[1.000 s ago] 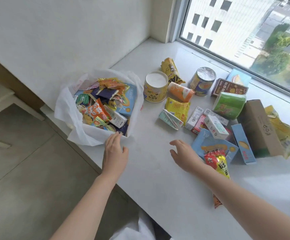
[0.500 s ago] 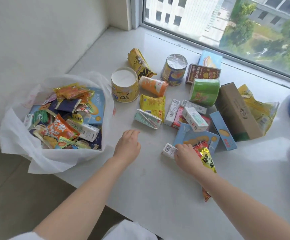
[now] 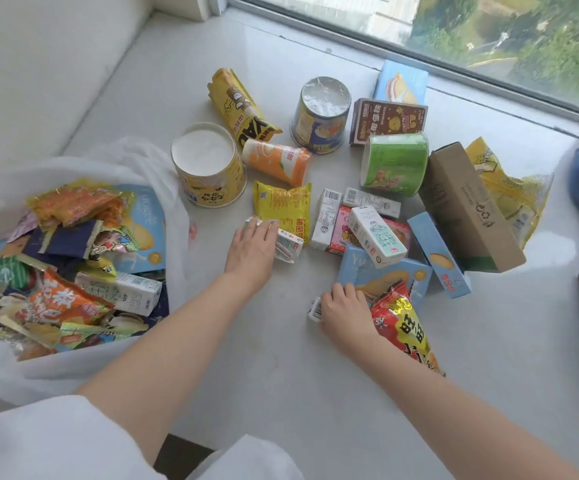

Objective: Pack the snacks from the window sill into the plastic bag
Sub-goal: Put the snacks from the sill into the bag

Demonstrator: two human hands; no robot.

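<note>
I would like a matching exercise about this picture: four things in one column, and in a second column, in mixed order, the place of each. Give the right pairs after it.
Things
1. green tub
2. brown box
3. red bag
4. orange packet

Places
A. between the two yellow cups
B. beside the right hand
C. lying on its side just left of the brown box
D. leaning on a crinkled yellow bag near the window

Pairs: 1-C, 2-D, 3-B, 4-A
</note>
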